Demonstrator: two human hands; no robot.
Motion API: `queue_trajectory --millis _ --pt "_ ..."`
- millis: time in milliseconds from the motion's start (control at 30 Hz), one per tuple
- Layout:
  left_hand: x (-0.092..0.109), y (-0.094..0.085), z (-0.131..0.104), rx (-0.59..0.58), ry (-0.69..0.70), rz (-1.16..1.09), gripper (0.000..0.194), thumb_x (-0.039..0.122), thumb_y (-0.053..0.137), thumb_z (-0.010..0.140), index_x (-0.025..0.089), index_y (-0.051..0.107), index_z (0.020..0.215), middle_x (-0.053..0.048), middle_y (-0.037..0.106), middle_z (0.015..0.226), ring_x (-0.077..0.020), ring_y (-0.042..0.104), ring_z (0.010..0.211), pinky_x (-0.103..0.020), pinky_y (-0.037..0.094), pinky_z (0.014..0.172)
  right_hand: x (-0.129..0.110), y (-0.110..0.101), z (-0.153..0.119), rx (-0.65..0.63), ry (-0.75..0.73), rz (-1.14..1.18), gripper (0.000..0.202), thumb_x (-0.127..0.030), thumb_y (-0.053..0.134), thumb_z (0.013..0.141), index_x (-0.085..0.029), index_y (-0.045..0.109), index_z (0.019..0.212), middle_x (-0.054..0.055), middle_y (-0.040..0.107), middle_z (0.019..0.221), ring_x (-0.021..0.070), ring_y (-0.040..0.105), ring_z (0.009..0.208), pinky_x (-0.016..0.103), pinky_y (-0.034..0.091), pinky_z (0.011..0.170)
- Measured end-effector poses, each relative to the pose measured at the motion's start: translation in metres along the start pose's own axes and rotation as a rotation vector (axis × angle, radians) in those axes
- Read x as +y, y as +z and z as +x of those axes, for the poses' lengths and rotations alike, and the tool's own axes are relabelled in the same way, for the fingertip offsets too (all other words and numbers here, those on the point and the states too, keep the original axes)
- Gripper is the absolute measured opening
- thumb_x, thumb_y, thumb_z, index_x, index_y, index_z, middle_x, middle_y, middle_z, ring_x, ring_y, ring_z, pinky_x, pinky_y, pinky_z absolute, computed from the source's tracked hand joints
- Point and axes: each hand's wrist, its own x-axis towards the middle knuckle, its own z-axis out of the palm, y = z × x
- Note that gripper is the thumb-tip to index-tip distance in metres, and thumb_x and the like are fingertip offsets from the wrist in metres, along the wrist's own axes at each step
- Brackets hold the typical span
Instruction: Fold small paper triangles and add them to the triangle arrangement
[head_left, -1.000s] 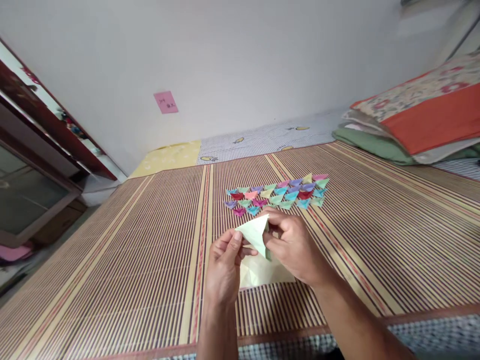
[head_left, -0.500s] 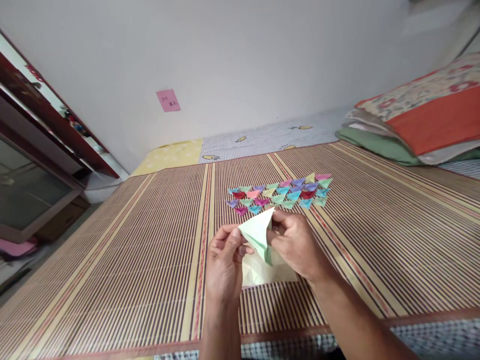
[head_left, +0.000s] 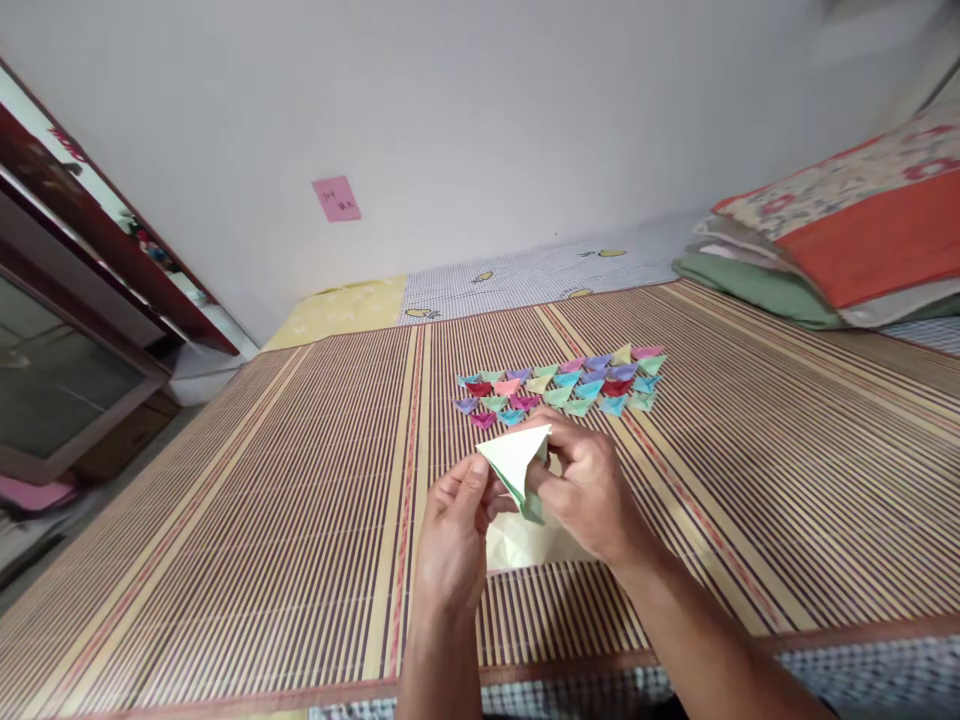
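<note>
Between my hands is a pale green folded paper point(head_left: 517, 459), a triangular shape with layers opening at its lower side. My left hand point(head_left: 459, 520) pinches its left corner between thumb and fingers. My right hand point(head_left: 581, 480) grips the right side, with its thumb against the inner fold and fingers behind. Beneath the hands, a pale yellow sheet of paper point(head_left: 536, 545) lies on the striped mat point(head_left: 330, 520), partly covered by them. Just beyond are rows of small colourful folded paper boats point(head_left: 577, 408), in pink, blue, green, purple, red and yellow.
Folded bedding with a red and floral cover point(head_left: 870, 250) is piled at the far right. A pink note point(head_left: 337, 199) is stuck on the white wall point(head_left: 480, 120). Patterned sheet point(head_left: 525, 275) shows along the mat's back edge. A doorway and a glass-fronted cabinet point(head_left: 60, 370) stand at left.
The green paper has tipped and its top corner has lowered slightly. My right fingers have shifted over its far edge, and my left hand has moved a little to the right.
</note>
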Motion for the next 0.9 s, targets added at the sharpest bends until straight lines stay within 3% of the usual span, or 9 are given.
queue_trajectory --millis 133,367,533,667,800,900 --pt "0.001 0.002 0.000 0.063 0.030 0.000 0.030 0.041 0.091 0.072 0.015 0.075 0.073 0.002 0.060 0.057 -0.0090 0.052 0.052 -0.019 0.045 0.055 0.004 -0.001 0.000 -0.012 0.034 0.092 0.019 -0.004 0.064 0.080 -0.019 0.075 0.083 0.000 0.065 0.079 0.0166 0.061 0.074 0.028 0.044 0.064" --pt "0.007 0.009 -0.005 0.153 0.005 -0.087 0.035 0.044 0.089 0.072 0.013 0.073 0.074 -0.004 0.070 0.065 -0.0196 0.069 0.066 -0.029 0.054 0.066 0.003 -0.003 -0.001 -0.092 -0.214 -0.080 0.020 -0.008 0.068 0.086 -0.021 0.078 0.099 0.003 0.062 0.088 0.0187 0.064 0.082 0.029 0.049 0.068" --pt "0.009 0.007 -0.004 0.065 -0.066 -0.083 0.032 0.036 0.092 0.069 0.011 0.077 0.083 -0.007 0.074 0.070 -0.0239 0.074 0.074 -0.033 0.059 0.072 0.006 -0.002 -0.001 -0.132 -0.402 -0.453 0.013 -0.024 0.068 0.094 -0.019 0.079 0.098 0.007 0.060 0.089 0.0230 0.059 0.084 0.036 0.049 0.072" --pt "0.008 -0.001 0.002 0.067 -0.111 -0.112 0.034 0.030 0.095 0.063 0.010 0.077 0.083 -0.008 0.077 0.073 -0.0267 0.076 0.079 -0.035 0.061 0.077 0.009 -0.003 0.001 -0.174 -0.449 -0.507 0.017 -0.019 0.062 0.097 -0.022 0.078 0.099 0.009 0.066 0.100 0.0255 0.060 0.093 0.042 0.049 0.083" --pt "0.006 -0.008 0.005 0.132 -0.056 -0.153 0.031 0.031 0.091 0.071 0.011 0.078 0.092 -0.010 0.080 0.083 -0.0266 0.077 0.086 -0.035 0.062 0.083 0.008 -0.009 0.003 -0.139 -0.287 -0.283 0.035 -0.005 0.048 0.096 -0.022 0.074 0.114 0.009 0.070 0.113 0.0245 0.063 0.111 0.043 0.050 0.096" --pt "0.005 -0.008 0.006 0.161 -0.008 -0.148 0.032 0.034 0.090 0.074 0.014 0.079 0.096 -0.009 0.081 0.087 -0.0259 0.077 0.089 -0.035 0.062 0.085 0.007 -0.014 0.004 -0.039 -0.004 -0.081 0.021 -0.020 0.054 0.101 -0.020 0.071 0.112 0.008 0.075 0.105 0.0217 0.070 0.098 0.036 0.055 0.086"
